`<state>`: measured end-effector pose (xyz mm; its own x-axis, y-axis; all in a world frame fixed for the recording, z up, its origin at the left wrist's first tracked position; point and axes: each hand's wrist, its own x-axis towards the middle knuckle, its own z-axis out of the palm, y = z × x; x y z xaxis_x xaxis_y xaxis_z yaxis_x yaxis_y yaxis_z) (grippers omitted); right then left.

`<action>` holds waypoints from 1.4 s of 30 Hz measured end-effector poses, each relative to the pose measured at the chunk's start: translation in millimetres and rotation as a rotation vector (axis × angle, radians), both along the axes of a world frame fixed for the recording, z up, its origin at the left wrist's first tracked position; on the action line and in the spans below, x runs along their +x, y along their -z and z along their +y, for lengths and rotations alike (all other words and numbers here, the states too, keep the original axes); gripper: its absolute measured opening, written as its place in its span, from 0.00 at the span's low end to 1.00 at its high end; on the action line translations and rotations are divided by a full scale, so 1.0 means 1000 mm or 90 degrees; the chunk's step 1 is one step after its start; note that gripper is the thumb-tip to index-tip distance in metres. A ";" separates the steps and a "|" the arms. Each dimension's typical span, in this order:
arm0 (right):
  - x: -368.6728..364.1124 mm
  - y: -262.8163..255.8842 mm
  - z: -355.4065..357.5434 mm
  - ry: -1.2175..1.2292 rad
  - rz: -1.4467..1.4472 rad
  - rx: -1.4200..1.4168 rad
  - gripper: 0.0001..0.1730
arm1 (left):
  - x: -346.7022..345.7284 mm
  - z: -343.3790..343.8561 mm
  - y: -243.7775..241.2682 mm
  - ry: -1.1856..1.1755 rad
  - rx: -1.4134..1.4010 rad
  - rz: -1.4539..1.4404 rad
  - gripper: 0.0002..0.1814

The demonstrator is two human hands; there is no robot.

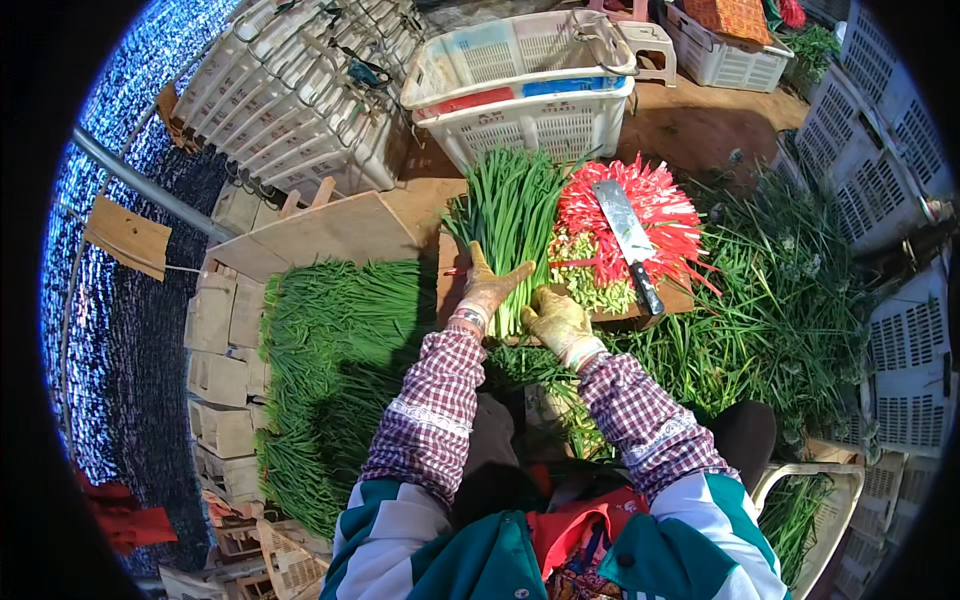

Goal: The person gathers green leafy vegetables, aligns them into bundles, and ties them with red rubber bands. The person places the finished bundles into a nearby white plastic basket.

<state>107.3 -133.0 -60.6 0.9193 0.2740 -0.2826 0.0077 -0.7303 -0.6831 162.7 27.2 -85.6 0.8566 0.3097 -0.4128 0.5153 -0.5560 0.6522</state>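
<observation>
A bundle of green garlic chives (pixel 517 202) lies on a wooden board (pixel 448 289), its pale stem ends towards me. My left hand (pixel 491 285), in a yellowish glove, rests on the bundle's left side, thumb and forefinger spread wide across the stems. Gloved too, my right hand (pixel 561 322) has its fingers against the right side of the stem ends; its grip is partly hidden. Right of the bundle, a cleaver (pixel 624 225) with a black handle lies on a heap of red and white plastic ties (pixel 675 217). Short cut stem ends (pixel 589 277) are piled below the ties.
Laid chives (pixel 337 315) fill the left side beside a wooden panel (pixel 322 236). Loose greens (pixel 772 300) heap up on the right. Nested plastic crates (pixel 525 112) stand beyond the board, with stacked crates (pixel 292 105) at far left and more crates (pixel 911 352) along the right.
</observation>
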 end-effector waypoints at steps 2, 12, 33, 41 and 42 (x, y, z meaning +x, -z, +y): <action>0.000 -0.005 0.001 -0.052 -0.011 -0.002 0.22 | -0.004 0.000 0.000 0.024 0.077 -0.024 0.75; 0.066 0.004 0.001 0.045 -0.135 0.097 0.20 | -0.006 -0.007 0.004 -0.032 0.082 0.024 0.72; -0.089 0.087 -0.123 -0.323 0.018 -0.168 0.17 | -0.002 0.004 0.024 -0.015 0.113 -0.015 0.77; 0.050 0.020 -0.033 -0.092 -0.273 -0.170 0.15 | -0.007 0.004 0.018 -0.031 0.107 -0.031 0.75; 0.062 0.032 -0.031 -0.070 -0.310 -0.222 0.13 | -0.007 0.002 0.017 -0.025 0.097 -0.045 0.75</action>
